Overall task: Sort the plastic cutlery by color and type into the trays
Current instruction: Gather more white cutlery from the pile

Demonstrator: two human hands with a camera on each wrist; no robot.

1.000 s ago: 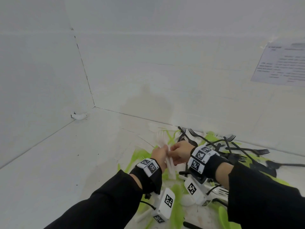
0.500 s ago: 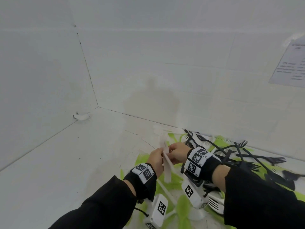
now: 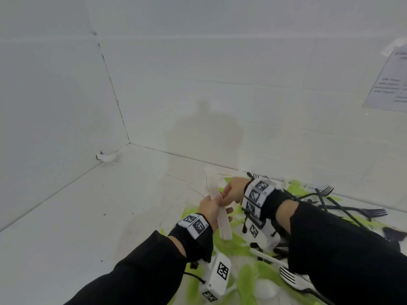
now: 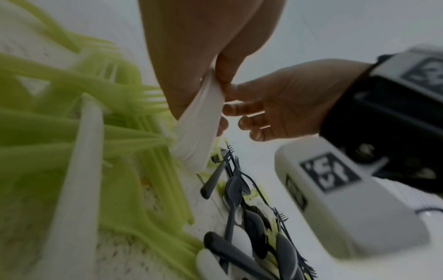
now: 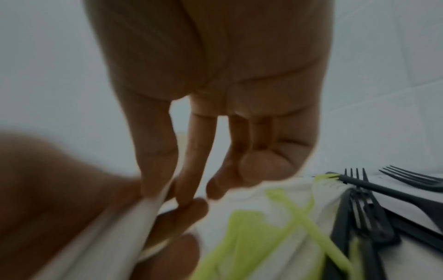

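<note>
My left hand [image 3: 209, 206] grips a bundle of white plastic cutlery [image 3: 223, 227] by its middle, above the pile. My right hand [image 3: 233, 190] meets it from the right and pinches the bundle's upper part with fingertips. The left wrist view shows the white bundle [image 4: 199, 123] in my left palm, with right-hand fingers [image 4: 239, 109] beside it. In the right wrist view my fingers [image 5: 155, 170] close on the white bundle [image 5: 115, 236]. Green cutlery [image 3: 229, 243] and black forks [image 3: 330, 201] lie mixed on the white surface below. No tray is in view.
White tiled walls meet in a corner at the back left, and a small white scrap [image 3: 108, 156] lies there. A printed sheet [image 3: 392, 84] hangs on the right wall. A white fork [image 3: 293, 280] and a white spoon [image 3: 264, 289] lie near my right sleeve.
Both hands still hold the white bundle and have hardly moved. The head view has swung left, so the pile sits further right.
</note>
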